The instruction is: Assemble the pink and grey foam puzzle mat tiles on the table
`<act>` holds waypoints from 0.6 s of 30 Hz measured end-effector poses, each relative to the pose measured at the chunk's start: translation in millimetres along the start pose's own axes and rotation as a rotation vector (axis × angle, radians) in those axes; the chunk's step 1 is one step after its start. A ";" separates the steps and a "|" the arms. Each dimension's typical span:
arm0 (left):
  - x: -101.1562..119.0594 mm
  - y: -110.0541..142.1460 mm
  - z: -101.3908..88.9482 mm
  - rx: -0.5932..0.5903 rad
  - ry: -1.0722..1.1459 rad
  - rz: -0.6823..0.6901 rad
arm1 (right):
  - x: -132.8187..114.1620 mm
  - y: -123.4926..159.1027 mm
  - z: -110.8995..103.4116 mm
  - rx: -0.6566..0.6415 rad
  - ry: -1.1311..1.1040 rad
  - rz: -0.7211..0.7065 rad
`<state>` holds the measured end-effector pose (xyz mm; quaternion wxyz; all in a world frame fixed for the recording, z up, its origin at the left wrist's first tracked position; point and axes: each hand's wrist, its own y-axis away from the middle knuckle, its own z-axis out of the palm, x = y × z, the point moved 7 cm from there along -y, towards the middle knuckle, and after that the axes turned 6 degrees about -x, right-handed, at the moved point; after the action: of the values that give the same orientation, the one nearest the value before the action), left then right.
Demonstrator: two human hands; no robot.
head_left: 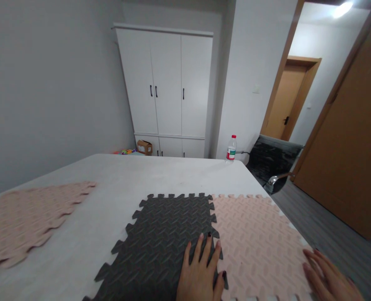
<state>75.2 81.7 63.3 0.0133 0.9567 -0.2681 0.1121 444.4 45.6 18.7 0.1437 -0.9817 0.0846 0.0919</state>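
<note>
— Foam, is it, those two squares at the bottom of the frame?

— Yes, interlocking foam mats with a ribbed tread. My left hand [200,271] lies flat and open, fingers spread, pressing on the seam where the dark grey mat [160,242] meets the pink mat [254,242]. Their toothed edges look meshed along that line, and I'd say the palm sits there to bed the teeth down.

— And your other hand?

— My right hand [328,276] is at the lower right corner, open too, fingers resting on the pink mat's outer edge, probably to stop it sliding away from the push.

— Anything else on the white table [110,200]?

— More pink mats [25,217] lie at the left edge, well apart from the joined pair. A water bottle [231,149] stands at the far corner, with a white wardrobe [168,88] behind and a dark chair [273,161] to the right.
</note>
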 end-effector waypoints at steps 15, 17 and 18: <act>3.9 4.2 -12.2 -0.150 0.184 -0.011 | -250.0 -175.1 51.2 -0.284 -0.120 -0.537; 3.7 1.4 -11.1 -0.169 0.184 0.010 | -241.5 -181.1 65.7 -0.288 -0.152 -0.525; 3.6 0.2 -10.8 -0.178 0.184 0.016 | -239.1 -181.8 69.3 -0.288 -0.165 -0.527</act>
<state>75.9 80.6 74.7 0.1219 0.9352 -0.2825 0.1753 236.9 271.3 50.9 0.0284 -0.9694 -0.1985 0.1418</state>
